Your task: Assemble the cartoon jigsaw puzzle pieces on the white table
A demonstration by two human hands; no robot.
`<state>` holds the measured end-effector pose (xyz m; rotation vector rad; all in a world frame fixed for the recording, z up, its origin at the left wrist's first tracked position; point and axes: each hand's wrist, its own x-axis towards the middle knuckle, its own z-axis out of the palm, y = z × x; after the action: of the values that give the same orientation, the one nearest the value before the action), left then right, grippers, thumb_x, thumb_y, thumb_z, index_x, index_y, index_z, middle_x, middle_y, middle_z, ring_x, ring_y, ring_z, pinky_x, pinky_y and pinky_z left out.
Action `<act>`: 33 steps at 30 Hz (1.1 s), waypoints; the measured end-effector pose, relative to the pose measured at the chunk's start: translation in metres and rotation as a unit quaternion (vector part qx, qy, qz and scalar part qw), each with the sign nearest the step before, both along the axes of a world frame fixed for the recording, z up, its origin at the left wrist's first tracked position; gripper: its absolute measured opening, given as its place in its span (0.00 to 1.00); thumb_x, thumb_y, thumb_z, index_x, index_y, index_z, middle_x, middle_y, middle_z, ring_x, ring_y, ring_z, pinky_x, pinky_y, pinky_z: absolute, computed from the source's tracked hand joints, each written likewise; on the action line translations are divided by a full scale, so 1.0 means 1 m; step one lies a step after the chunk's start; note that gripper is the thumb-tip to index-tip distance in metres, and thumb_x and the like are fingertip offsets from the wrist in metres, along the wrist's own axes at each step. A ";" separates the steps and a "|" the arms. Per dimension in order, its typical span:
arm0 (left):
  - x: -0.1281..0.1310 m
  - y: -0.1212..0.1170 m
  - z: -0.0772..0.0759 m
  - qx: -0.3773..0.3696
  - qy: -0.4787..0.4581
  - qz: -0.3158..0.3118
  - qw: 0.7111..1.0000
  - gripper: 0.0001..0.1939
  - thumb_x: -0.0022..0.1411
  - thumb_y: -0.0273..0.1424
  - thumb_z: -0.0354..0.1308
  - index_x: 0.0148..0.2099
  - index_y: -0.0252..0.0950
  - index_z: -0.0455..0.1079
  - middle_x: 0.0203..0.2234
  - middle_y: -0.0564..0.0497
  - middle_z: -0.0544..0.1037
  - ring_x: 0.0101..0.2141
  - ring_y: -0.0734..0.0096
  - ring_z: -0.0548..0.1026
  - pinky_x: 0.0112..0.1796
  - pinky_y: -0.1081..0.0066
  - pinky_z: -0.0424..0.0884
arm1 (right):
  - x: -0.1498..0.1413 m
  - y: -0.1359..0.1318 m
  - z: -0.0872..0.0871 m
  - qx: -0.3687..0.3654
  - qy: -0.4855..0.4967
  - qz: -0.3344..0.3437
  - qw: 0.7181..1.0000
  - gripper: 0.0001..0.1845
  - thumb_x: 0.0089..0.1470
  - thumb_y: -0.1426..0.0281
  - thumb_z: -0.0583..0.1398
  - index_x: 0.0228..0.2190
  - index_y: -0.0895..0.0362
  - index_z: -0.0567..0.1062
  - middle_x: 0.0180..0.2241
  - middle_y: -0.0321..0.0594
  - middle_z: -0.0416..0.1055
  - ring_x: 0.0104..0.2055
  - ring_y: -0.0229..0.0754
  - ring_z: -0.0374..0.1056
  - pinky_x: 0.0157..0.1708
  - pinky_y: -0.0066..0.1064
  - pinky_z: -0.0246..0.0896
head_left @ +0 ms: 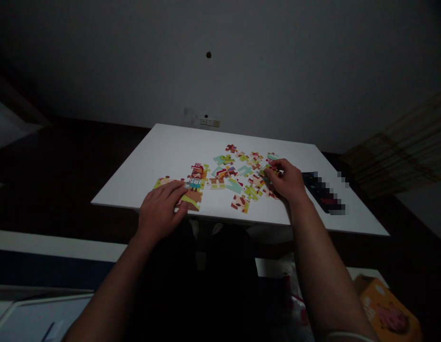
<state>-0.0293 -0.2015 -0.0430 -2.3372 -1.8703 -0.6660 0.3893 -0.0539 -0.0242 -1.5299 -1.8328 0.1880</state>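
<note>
My left hand (pixel 163 205) lies flat, fingers stretched out, over a joined section of jigsaw puzzle (pixel 194 197) at the table's near edge. That section shows a figure with a red hat and teal clothes; my hand covers part of it. Loose puzzle pieces (pixel 225 185) in green, red and cream are spread to its right, some overlapping. At the right side of this spread, my right hand (pixel 285 179) has thumb and fingers closed on a greenish puzzle piece (pixel 266 172). A brown-and-cream piece (pixel 239 203) lies nearest the front edge.
The white table (pixel 181 142) stands before a grey wall with a socket strip (pixel 209 122). A dark, partly pixelated flat object (pixel 318 190) lies to the right of my right hand. Below the table at right is an orange box (pixel 389 308) with a pink picture.
</note>
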 end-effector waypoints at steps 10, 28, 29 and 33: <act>-0.001 0.000 -0.002 0.004 0.007 -0.001 1.000 0.22 0.78 0.38 0.55 0.68 0.43 0.76 0.70 0.44 0.77 0.67 0.44 0.76 0.62 0.44 0.73 | 0.000 0.004 0.001 0.068 0.067 -0.045 0.994 0.18 0.64 0.55 0.62 0.48 0.52 0.80 0.45 0.52 0.85 0.50 0.59 0.81 0.56 0.50 0.72; -0.001 0.002 -0.005 0.023 0.018 0.004 1.000 0.22 0.77 0.37 0.54 0.68 0.45 0.75 0.69 0.45 0.78 0.65 0.45 0.76 0.59 0.46 0.73 | 0.003 0.006 -0.001 0.093 0.128 -0.056 0.986 0.13 0.65 0.55 0.57 0.39 0.47 0.79 0.39 0.46 0.83 0.42 0.59 0.78 0.46 0.50 0.72; -0.001 0.002 -0.005 0.024 0.018 0.004 1.000 0.22 0.77 0.37 0.54 0.68 0.45 0.75 0.69 0.46 0.78 0.65 0.45 0.76 0.59 0.46 0.73 | 0.004 0.007 -0.001 0.094 0.131 -0.052 0.986 0.14 0.65 0.55 0.57 0.39 0.47 0.79 0.39 0.47 0.83 0.43 0.59 0.78 0.47 0.50 0.72; 0.000 0.002 -0.005 0.028 0.018 0.003 0.999 0.21 0.77 0.36 0.54 0.68 0.44 0.75 0.69 0.45 0.78 0.65 0.45 0.77 0.59 0.45 0.74 | 0.005 0.007 -0.003 0.099 0.135 -0.045 0.985 0.14 0.65 0.55 0.57 0.40 0.48 0.80 0.39 0.47 0.82 0.43 0.60 0.78 0.47 0.52 0.71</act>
<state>-0.0298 -0.2000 -0.0480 -2.2925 -1.8195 -0.6619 0.3938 -0.0465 -0.0267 -1.3719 -1.5192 0.1580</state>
